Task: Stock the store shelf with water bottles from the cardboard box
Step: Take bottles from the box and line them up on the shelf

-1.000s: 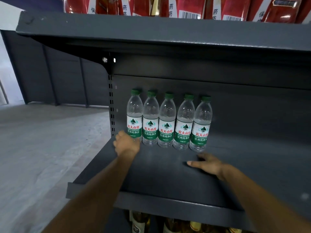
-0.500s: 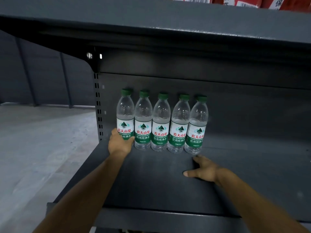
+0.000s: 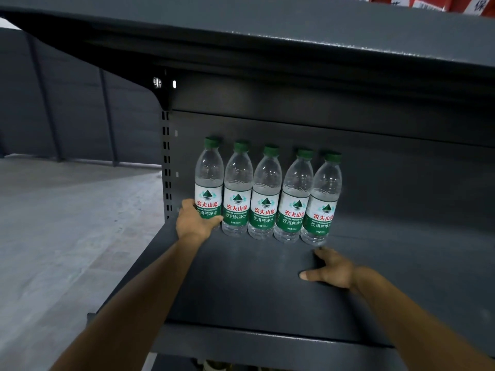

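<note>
Several clear water bottles with green caps and green-white labels stand in a row at the back of the dark grey shelf. My left hand grips the base of the leftmost bottle, thumb across its label. The rightmost bottle stands upright, and my right hand rests flat on the shelf board just in front of it, fingers spread, fingertips close to its base. No cardboard box is in view.
The upper shelf overhangs the bottles, with red packages on top. A slotted upright bounds the shelf on the left. Bare shelf board stretches to the right of the row. Grey concrete floor lies to the left.
My left hand has closed round the leftmost bottle's base. My right hand slid forward toward the rightmost bottle. The camera moved closer and lower.
</note>
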